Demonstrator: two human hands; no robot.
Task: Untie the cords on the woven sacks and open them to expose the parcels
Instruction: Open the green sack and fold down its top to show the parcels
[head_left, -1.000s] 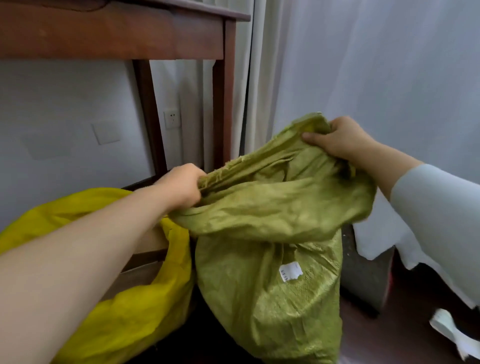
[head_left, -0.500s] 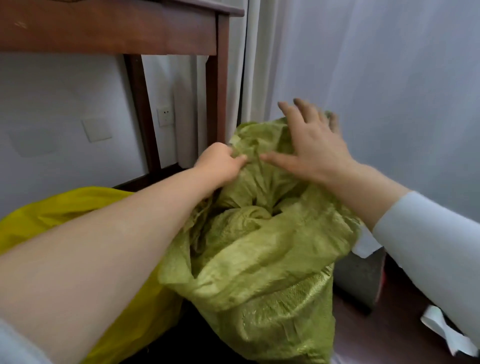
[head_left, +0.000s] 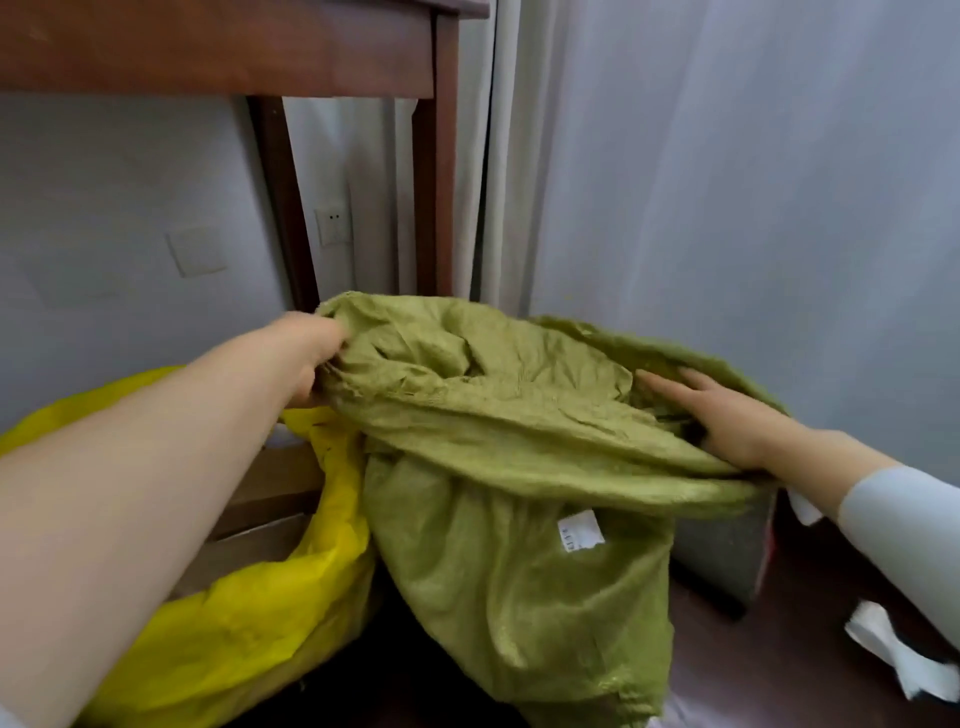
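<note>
Two woven sacks are in view: one olive-green woven plastic sack (head_left: 519, 597) at centre frame and one bright yellow woven plastic sack (head_left: 223, 623) at lower left, the two touching along their sides. The olive-green sack stands roughly upright, its long axis running from the bottom centre up toward mid-frame, with its mouth spread wide from left to right. One small white paper label (head_left: 581, 530) sits on its front face. Two hands are on the mouth, well apart. The left hand (head_left: 311, 358), at centre left, is clamped on the left rim of the mouth. The right hand (head_left: 722, 415), at centre right, lies with fingers extended inside the right side of the opening. No contents can be made out. A dark brown wooden table (head_left: 218, 47) spans the upper left.
</note>
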